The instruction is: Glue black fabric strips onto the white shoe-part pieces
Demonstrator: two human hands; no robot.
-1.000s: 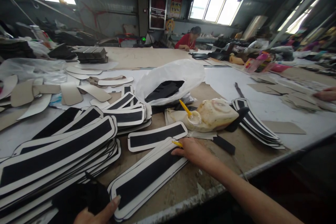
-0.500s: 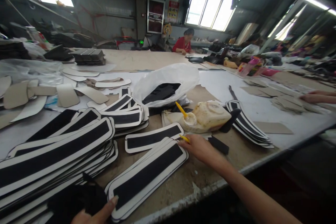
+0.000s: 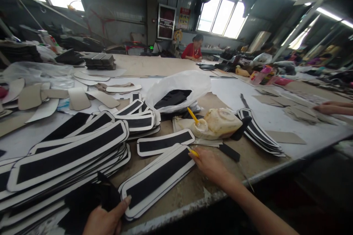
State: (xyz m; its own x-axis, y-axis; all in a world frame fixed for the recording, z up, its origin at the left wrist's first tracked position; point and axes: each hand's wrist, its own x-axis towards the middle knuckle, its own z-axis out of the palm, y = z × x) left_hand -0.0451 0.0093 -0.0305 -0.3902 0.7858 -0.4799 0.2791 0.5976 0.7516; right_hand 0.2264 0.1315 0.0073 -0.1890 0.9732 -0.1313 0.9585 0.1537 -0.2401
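A small pile of curved white strips with black centres [image 3: 158,180] lies on the table before me. My left hand [image 3: 106,216] rests one outstretched finger on its near left end; the other fingers are partly hidden. At the far right end of the pile, my right hand [image 3: 211,163] is closed round a thin yellow-handled tool [image 3: 194,152], whose working end cannot be made out. A single similar strip [image 3: 165,142] lies just behind. A stained cream plastic container [image 3: 224,122] stands beyond my right hand, with another yellow stick [image 3: 193,115] leaning in its opening.
A large stack of strips [image 3: 68,154] fills the left side. Behind stand a white plastic bag [image 3: 176,80] with black pieces and, to the right, a curved stack [image 3: 259,132]. A black-handled tool [image 3: 229,152] lies near the edge. Another person's hand [image 3: 332,107] touches beige pieces.
My right hand has stayed at the pile's far end, with less of the yellow tool showing. My left finger remains on the near end. The whole view has shifted slightly.
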